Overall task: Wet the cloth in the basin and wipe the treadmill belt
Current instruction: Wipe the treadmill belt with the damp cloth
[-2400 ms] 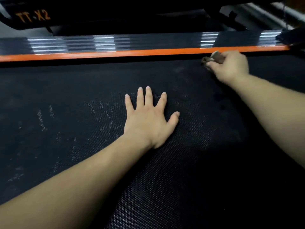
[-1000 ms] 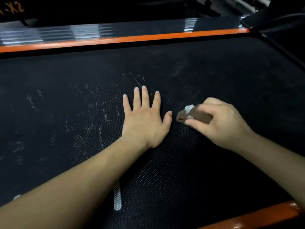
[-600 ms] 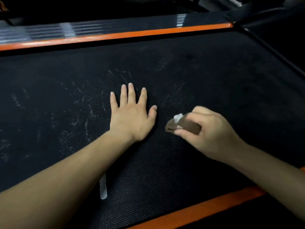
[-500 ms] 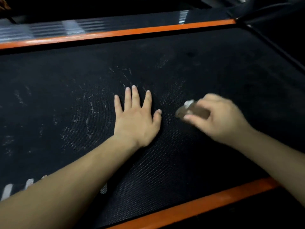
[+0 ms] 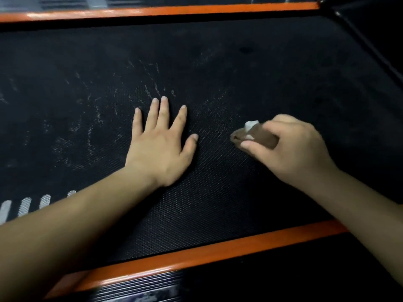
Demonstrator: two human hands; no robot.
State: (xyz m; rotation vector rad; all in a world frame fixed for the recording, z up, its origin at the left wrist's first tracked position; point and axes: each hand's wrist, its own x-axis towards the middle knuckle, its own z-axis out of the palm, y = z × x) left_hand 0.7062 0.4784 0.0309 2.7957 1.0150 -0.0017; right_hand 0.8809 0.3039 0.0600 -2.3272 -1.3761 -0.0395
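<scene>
The black textured treadmill belt (image 5: 218,68) fills the head view, with pale dusty streaks left of and above its middle. My left hand (image 5: 162,144) lies flat on the belt, fingers spread and straight. My right hand (image 5: 290,149) grips a small bunched brown cloth (image 5: 253,135) with a white patch, pressing it on the belt just right of my left thumb. The basin is not in view.
Orange side rails border the belt at the far edge (image 5: 152,12) and the near edge (image 5: 207,256). A ribbed black foot rail (image 5: 135,288) runs below the near one. White dashes (image 5: 24,205) mark the belt at lower left. A dark frame part (image 5: 370,29) rises at the right.
My right hand has brought the cloth from the far orange rail back toward me beside my left hand, then rubbed it slightly back and forth. My left hand has stayed flat on the belt.
</scene>
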